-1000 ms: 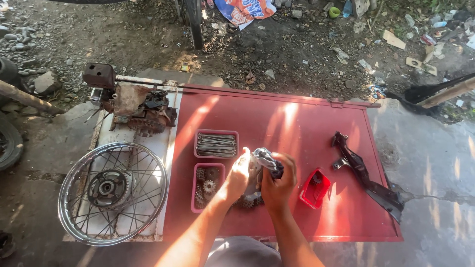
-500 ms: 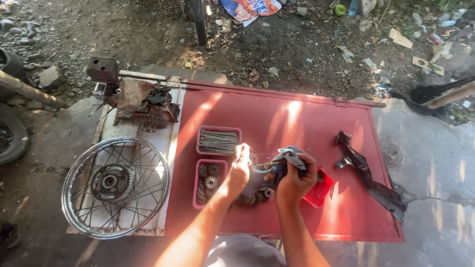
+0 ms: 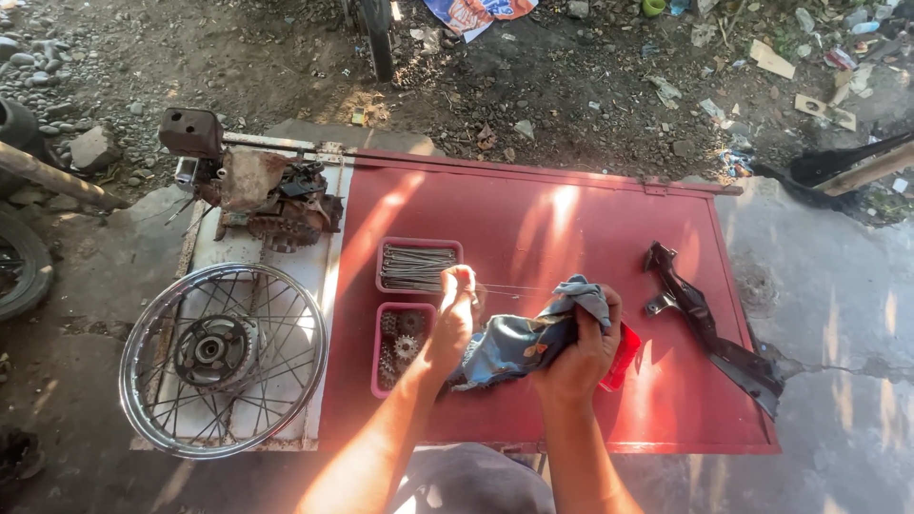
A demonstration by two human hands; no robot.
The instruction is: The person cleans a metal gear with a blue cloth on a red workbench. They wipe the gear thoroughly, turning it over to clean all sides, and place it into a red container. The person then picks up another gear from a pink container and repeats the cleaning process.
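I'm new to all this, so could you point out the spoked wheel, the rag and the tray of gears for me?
spoked wheel (image 3: 224,357): head view, on the spokes beside the hub.
rag (image 3: 519,343): head view, on the blue cloth bunched in the right hand.
tray of gears (image 3: 377,354): head view, on its pink left rim.

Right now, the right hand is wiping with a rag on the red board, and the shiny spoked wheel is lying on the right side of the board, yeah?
Not quite. The head view shows the spoked wheel lying to the left of the red board, not the right. The right hand does hold the rag over the board.
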